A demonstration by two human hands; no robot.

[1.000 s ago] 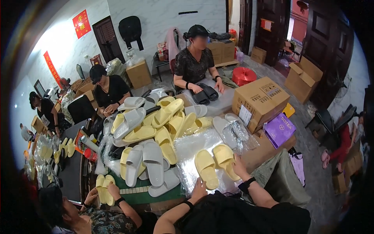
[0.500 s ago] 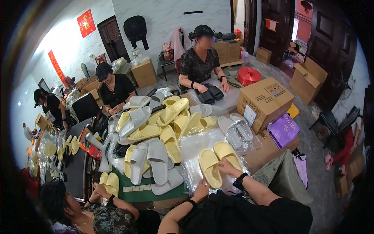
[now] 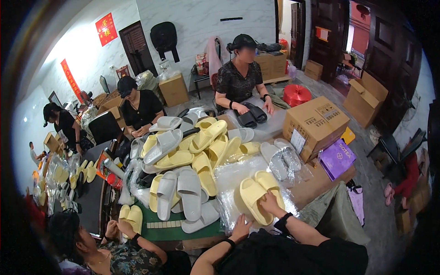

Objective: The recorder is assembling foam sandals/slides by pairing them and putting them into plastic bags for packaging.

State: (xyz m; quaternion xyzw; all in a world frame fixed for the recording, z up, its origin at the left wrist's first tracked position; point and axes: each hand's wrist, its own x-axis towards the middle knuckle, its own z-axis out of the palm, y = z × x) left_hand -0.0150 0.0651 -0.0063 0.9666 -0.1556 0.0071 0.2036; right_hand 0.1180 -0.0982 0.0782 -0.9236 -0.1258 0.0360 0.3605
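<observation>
A pair of yellow slippers [image 3: 251,195] is held side by side, edges overlapping, above a stack of clear plastic bags [image 3: 231,176]. My right hand [image 3: 272,204] closes on the pair where the two meet; its fingertips are partly hidden by them. Fingers stretched out, my left hand [image 3: 240,228] rests at the near edge of the bags, just left of the slippers' heels, and holds nothing. To the left lies a heap of loose yellow slippers [image 3: 204,169] and grey slippers [image 3: 189,192].
Bagged grey slippers [image 3: 275,160] lie beyond the bags, near a cardboard carton [image 3: 314,120] and a purple bag [image 3: 336,159]. Across the table a person handles black slippers [image 3: 251,115]. At the near left, another person's hands [image 3: 120,228] are beside yellow slippers [image 3: 131,219].
The right hand has drawn the two yellow slippers closer together, so they now overlap. My left hand has come slightly away from the slipper. The whole view has shifted a little.
</observation>
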